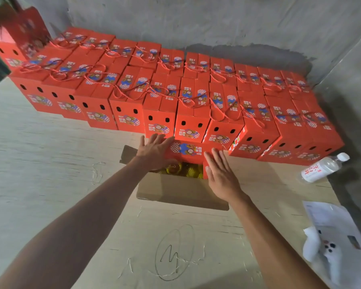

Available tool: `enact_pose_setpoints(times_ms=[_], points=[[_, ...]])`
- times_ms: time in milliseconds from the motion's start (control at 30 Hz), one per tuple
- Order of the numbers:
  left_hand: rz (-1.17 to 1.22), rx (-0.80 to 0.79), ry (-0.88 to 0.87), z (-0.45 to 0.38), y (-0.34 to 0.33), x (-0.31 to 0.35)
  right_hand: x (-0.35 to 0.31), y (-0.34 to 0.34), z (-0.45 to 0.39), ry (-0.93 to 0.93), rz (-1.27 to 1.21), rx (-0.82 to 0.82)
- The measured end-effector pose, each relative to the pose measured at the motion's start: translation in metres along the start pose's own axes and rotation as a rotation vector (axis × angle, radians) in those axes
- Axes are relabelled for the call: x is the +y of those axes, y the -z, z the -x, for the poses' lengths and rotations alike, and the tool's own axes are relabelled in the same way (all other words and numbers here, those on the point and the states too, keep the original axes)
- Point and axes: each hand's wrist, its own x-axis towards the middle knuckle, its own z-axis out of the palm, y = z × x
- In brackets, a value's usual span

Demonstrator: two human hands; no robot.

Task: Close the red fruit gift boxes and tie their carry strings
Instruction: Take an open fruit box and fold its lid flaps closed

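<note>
1. Your left hand [154, 150] lay flat on the printed red top flap [189, 150] of the open gift box [183, 190], fingers straight and spread, reaching toward the flap's far left edge.
2. Your right hand [222, 175] was also open – fingers straight and close together, pressed against the right side of that same flap, with the thumb beside a small red side flap [205, 170].
3. The box stood on the pale wooden board [50, 163] right in front of the stack, its near brown cardboard flap [181, 191] folded out toward you and another brown flap [128, 153] sticking out at the left.
4. Through the gap under the red flap you could see yellow fruit [183, 171] in the box.
5. Behind it, rows of closed red gift boxes [194, 113] stood packed against the grey wall – their red twisted carry strings [219, 113] looped across the lids.
6. A clear water bottle [324, 167] lay on its side at the right, near the end of the stack.
7. Papers and a white plastic bag [329, 236] rested at the board's right edge.
</note>
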Motion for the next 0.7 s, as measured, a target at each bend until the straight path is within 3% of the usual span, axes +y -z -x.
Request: enact_pose_setpoints(times_ms=[167, 233, 300, 367, 400, 467, 567, 700], points=[[-0.073, -0.046, 0.34, 0.033, 0.026, -0.033, -0.001, 0.0, 0.001, -0.028, -0.102, -0.006], [0.161, -0.002, 0.521, 0.048, 0.037, -0.045, -0.001, -0.001, 0.001, -0.037, -0.105, -0.001], [0.515, 0.16, 0.577, 0.056, 0.043, -0.049, -0.001, -0.001, -0.001, -0.039, -0.109, 0.003], [0.828, 0.294, 0.425, 0.064, 0.045, -0.038, -0.002, -0.003, -0.001, -0.041, -0.117, 0.0], [0.875, 0.288, 0.333, 0.07, 0.042, -0.029, -0.002, -0.003, -0.001, -0.04, -0.12, 0.0], [0.765, 0.254, 0.162, 0.08, 0.021, -0.011, -0.001, -0.003, -0.001, -0.035, -0.126, 0.009], [0.616, 0.37, -0.089, 0.09, -0.029, -0.004, -0.002, -0.004, 0.0, -0.02, -0.15, 0.039], [0.589, 0.422, -0.091, 0.091, -0.048, -0.007, -0.001, -0.004, 0.001, -0.012, -0.162, 0.059]])
